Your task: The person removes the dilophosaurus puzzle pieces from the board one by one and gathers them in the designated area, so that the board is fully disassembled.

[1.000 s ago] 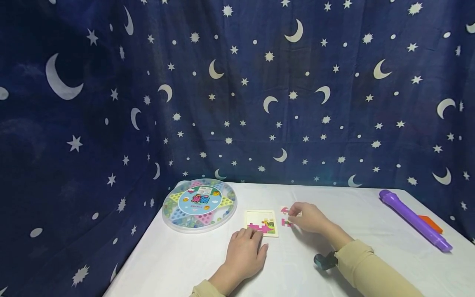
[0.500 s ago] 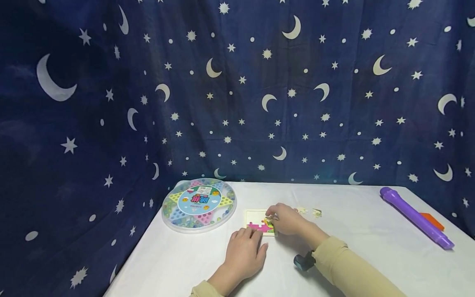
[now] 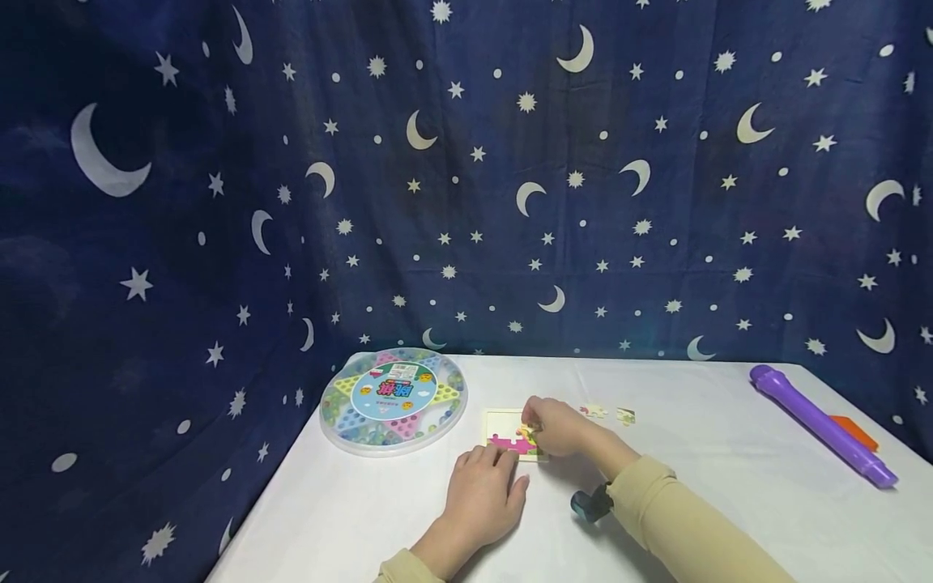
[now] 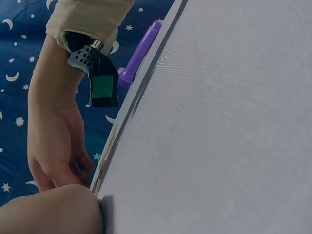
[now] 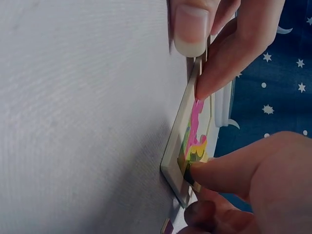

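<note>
Facing starry curtains (image 3: 503,210), right fingers (image 5: 222,168) pinch a puzzle piece (image 5: 185,168) above a white tablecloth (image 3: 700,433), left fingers (image 3: 476,461) relaxed.

You have a table (image 3: 700,478) in front of you, its top covered in white, with a few faint creases running across it. Toward its far left corner you see a round, clear game case (image 3: 394,401), lying flat, with a blue label and a coloured star pattern. Near the middle, to the right of that case and apart from it, lies your small square puzzle tray (image 3: 501,424). Loose puzzle pieces (image 3: 625,416) lie farther right. At the right, your purple tube (image 3: 824,425) slants from far to near, an orange object (image 3: 854,433) just beside it.
</note>
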The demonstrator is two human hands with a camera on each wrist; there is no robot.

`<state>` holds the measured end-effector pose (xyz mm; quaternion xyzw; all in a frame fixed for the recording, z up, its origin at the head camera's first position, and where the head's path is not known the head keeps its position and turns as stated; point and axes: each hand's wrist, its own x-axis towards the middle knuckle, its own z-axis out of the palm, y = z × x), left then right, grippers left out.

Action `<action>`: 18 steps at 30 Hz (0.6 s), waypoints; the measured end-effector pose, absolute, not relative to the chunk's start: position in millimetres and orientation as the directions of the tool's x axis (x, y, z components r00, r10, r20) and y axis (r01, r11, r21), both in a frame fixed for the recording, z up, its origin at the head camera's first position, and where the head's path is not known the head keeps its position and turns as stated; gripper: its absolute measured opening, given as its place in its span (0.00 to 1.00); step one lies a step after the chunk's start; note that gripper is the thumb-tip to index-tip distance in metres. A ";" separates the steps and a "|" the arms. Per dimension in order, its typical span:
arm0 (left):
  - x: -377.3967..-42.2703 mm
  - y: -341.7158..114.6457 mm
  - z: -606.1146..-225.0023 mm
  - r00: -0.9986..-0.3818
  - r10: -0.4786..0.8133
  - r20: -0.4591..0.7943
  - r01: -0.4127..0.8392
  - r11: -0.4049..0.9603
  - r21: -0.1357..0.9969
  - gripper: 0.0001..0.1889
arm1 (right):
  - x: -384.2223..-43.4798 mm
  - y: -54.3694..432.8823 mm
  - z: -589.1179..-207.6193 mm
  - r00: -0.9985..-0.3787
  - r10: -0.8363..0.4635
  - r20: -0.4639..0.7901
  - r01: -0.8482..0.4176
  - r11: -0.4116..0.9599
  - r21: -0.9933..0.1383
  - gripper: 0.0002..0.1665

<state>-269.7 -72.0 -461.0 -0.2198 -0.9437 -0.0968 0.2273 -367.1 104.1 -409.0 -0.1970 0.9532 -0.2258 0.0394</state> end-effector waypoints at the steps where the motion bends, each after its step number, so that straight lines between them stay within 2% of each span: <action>1: -269.6 -71.9 -461.1 -0.801 0.369 0.471 0.456 0.886 0.082 0.20 | -367.1 104.1 -409.4 -0.921 -0.389 0.016 -0.354 0.820 -0.450 0.17; 12: -269.0 -71.7 -460.4 -0.806 0.366 0.465 0.452 0.888 0.085 0.20 | -358.2 108.9 -408.0 -0.930 -0.359 0.082 -0.355 0.812 -0.463 0.15; 18: -267.4 -71.3 -459.5 -0.799 0.367 0.477 0.457 0.886 0.084 0.19 | -360.3 116.3 -409.1 -0.924 -0.358 0.133 -0.376 0.795 -0.475 0.05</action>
